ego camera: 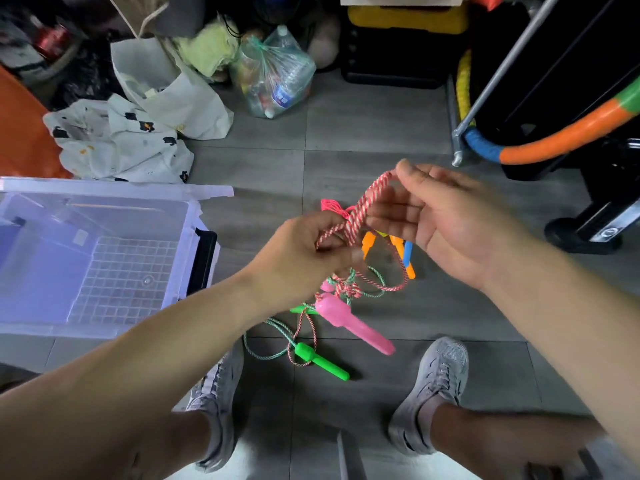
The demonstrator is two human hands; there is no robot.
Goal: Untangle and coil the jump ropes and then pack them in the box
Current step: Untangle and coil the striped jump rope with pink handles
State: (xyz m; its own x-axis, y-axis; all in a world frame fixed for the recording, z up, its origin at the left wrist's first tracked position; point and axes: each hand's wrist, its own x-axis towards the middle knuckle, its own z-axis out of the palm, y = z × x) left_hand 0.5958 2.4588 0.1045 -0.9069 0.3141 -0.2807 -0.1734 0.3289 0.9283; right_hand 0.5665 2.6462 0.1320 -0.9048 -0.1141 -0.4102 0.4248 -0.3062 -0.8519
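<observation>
The grey tiled floor (346,126) carries everything. The open, clear plastic storage box (104,332) sits at its left edge with nothing packed in it, so I judge the task is at the untangling-and-coiling step. Bags and bottles crowd the floor's far edge, and a black stand with an orange foam-wrapped hoop (561,133) fills the right edge. Bare tiles remain only in the middle, between the box and the stand. Above that patch the left hand (304,261) grips a bunch of loops of the pink-and-white twisted jump rope (367,199), fingers curled tightly round them. The right hand (446,226) is spread palm-up with nearly straight fingers, and the far end of the loop is hooked at its thumb tip (not clenched, as far as the blur allows). Below, the same rope runs down into a knot with a green-and-white twisted rope (273,323) on the floor, in front of the grey shoes (429,393). The fat pink plastic handle (349,323) dangles there, the bright green handle (322,363) lies nearest the feet, and small orange handles (369,244) lie further out. The next move probably calls for freeing that knot before winding more, lifting the ropes upward rather than sideways, since the box rim is close on the left.
</observation>
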